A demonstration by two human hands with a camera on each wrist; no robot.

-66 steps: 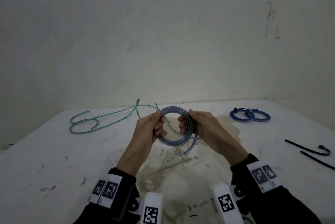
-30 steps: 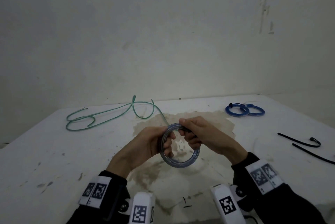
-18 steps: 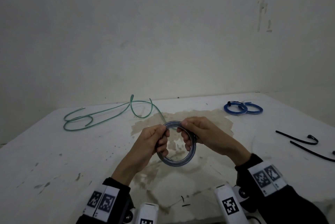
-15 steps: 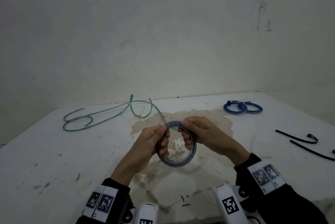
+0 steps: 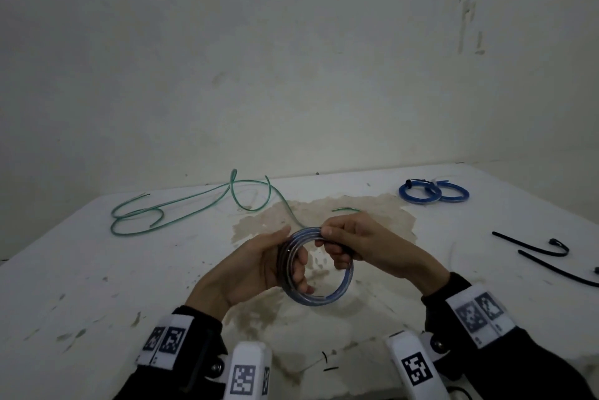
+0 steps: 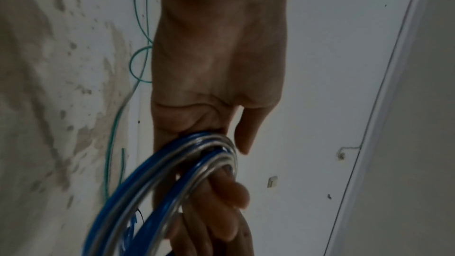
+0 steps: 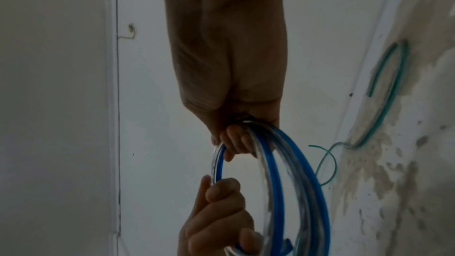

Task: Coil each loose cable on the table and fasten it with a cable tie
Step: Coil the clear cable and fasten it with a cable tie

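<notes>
A blue and clear cable coil (image 5: 337, 294) of several turns hangs upright above the stained middle of the table. My left hand (image 5: 275, 266) grips its left side, fingers curled through the ring (image 6: 187, 164). My right hand (image 5: 350, 247) holds its top right part, fingers wrapped round the strands (image 7: 248, 139). A loose green cable (image 5: 181, 208) sprawls over the far left of the table. Two tied blue coils (image 5: 432, 194) lie at the far right. Black cable ties (image 5: 534, 249) lie near the right edge.
The white table (image 5: 81, 270) has a brown stain at its middle and meets a bare wall at the back. The green cable's near end runs behind my hands. Wrist-worn camera mounts with tags sit at the bottom of the head view.
The loose tail seen 2.2 s ago is wound into the coil. Both hands have lowered slightly and shifted their hold round the ring; the left fingers now reach further through it.
</notes>
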